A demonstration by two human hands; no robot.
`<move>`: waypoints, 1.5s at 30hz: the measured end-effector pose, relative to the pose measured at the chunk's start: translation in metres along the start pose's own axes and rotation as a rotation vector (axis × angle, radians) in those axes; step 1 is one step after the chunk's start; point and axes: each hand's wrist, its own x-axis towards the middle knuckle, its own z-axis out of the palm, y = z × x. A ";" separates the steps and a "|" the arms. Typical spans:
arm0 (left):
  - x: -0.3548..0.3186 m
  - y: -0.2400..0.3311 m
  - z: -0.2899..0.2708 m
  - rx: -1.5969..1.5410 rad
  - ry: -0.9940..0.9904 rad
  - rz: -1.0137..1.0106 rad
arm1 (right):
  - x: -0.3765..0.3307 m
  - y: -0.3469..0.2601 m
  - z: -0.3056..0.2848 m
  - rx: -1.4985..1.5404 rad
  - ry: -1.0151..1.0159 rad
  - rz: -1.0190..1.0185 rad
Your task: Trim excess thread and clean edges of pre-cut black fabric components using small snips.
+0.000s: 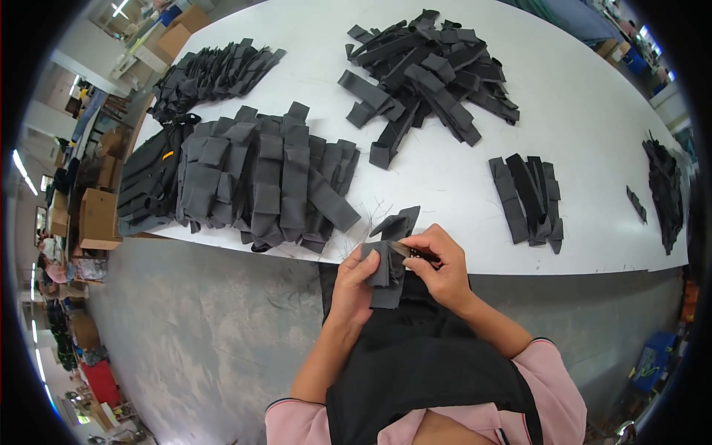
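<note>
At the table's front edge, my left hand (351, 284) is closed round a folded dark grey fabric strip (385, 297). Its thumb presses on the top layer, and one end of the strip sticks up beyond my fingers. My right hand (446, 273) grips small dark thread snips (420, 254), whose blade tips touch or lie just over the strip's edge; whether they cut cannot be seen. Loose thread ends (371, 213) are scattered on the white table just past my hands.
On the white table (593, 96) lie a large overlapping stack of grey strips (268, 178), a smaller row (222, 70), a loose heap (434, 70) and a short group (528, 200). A black bag (152, 174) is at the left, black fabric (662, 196) far right.
</note>
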 end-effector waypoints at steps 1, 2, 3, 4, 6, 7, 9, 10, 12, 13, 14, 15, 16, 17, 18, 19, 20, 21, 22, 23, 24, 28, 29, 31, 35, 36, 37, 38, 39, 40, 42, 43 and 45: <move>0.000 0.001 0.000 -0.004 0.008 -0.005 | 0.001 -0.001 0.000 0.001 -0.001 -0.003; 0.000 0.003 -0.001 -0.006 0.018 -0.005 | 0.003 -0.002 0.002 0.005 -0.002 0.000; -0.002 0.006 -0.001 -0.003 0.026 0.015 | 0.006 -0.003 0.006 0.016 -0.014 -0.003; -0.006 0.009 0.000 0.012 0.052 0.011 | 0.006 -0.003 0.010 0.032 -0.036 -0.018; -0.014 0.013 -0.004 0.069 0.107 0.009 | 0.003 -0.001 0.016 -0.033 0.003 -0.012; -0.012 0.008 -0.002 0.066 0.140 0.060 | -0.002 0.010 0.019 0.045 0.052 0.008; -0.011 -0.001 0.003 0.148 0.126 0.049 | -0.006 0.004 0.009 0.030 0.020 0.151; -0.006 -0.007 -0.002 0.300 0.089 0.055 | -0.002 0.004 0.009 0.065 0.011 0.122; -0.005 -0.006 0.006 0.423 0.063 0.130 | -0.006 0.011 -0.008 -0.069 0.028 0.079; -0.004 -0.006 0.003 0.556 0.058 0.227 | -0.007 0.009 -0.014 -0.163 0.048 0.058; -0.007 0.002 0.003 0.644 0.070 0.258 | -0.003 -0.005 -0.010 -0.216 0.034 -0.059; -0.013 0.006 0.005 0.725 0.083 0.284 | -0.002 -0.016 -0.006 -0.271 0.022 -0.174; -0.016 0.008 0.003 0.730 0.108 0.308 | 0.002 -0.019 -0.004 -0.302 -0.052 -0.194; -0.018 0.008 0.001 0.780 0.135 0.330 | 0.005 -0.020 0.000 -0.288 -0.068 -0.209; -0.018 0.009 0.000 0.830 0.154 0.348 | 0.007 -0.022 0.004 -0.354 -0.115 -0.236; -0.018 0.008 -0.001 0.834 0.160 0.358 | 0.008 -0.024 0.008 -0.423 -0.159 -0.259; -0.017 0.007 -0.003 0.940 0.199 0.405 | 0.008 -0.024 0.010 -0.436 -0.148 -0.267; -0.016 0.008 -0.004 1.043 0.241 0.453 | 0.009 -0.023 0.010 -0.433 -0.151 -0.275; -0.015 0.009 -0.005 1.055 0.239 0.425 | 0.010 -0.022 0.008 -0.510 -0.157 -0.311; -0.014 0.009 -0.005 1.056 0.243 0.428 | 0.009 -0.021 0.008 -0.587 -0.161 -0.347; -0.014 0.010 -0.005 1.050 0.229 0.416 | 0.009 -0.020 0.008 -0.585 -0.162 -0.351; -0.013 0.010 -0.005 0.997 0.185 0.391 | 0.008 -0.020 0.010 -0.494 -0.125 -0.317; -0.014 0.011 -0.005 0.999 0.186 0.393 | 0.008 -0.019 0.010 -0.496 -0.147 -0.348; -0.016 0.015 -0.005 1.026 0.192 0.324 | 0.008 -0.017 0.010 -0.471 -0.145 -0.304; -0.016 0.010 -0.006 0.978 0.178 0.356 | 0.005 -0.020 0.011 -0.404 -0.064 -0.281; -0.016 0.009 -0.006 0.968 0.174 0.362 | 0.004 -0.019 0.012 -0.404 -0.063 -0.280; -0.015 0.009 -0.006 0.957 0.170 0.367 | 0.002 -0.017 0.013 -0.380 -0.100 -0.242; -0.015 0.009 -0.006 0.958 0.167 0.366 | 0.001 -0.015 0.013 -0.356 -0.137 -0.204; -0.015 0.009 -0.006 0.975 0.168 0.378 | 0.001 -0.013 0.012 -0.357 -0.138 -0.205; -0.015 0.009 -0.006 0.993 0.168 0.391 | 0.002 -0.010 0.009 -0.360 -0.149 -0.199; -0.016 0.009 -0.006 0.974 0.160 0.371 | 0.003 0.001 0.005 -0.365 -0.159 -0.194; -0.017 0.010 -0.005 0.956 0.150 0.351 | 0.003 0.010 0.005 -0.210 -0.111 -0.110; -0.011 0.004 -0.011 0.860 0.141 0.309 | 0.001 0.006 0.007 -0.054 -0.062 -0.025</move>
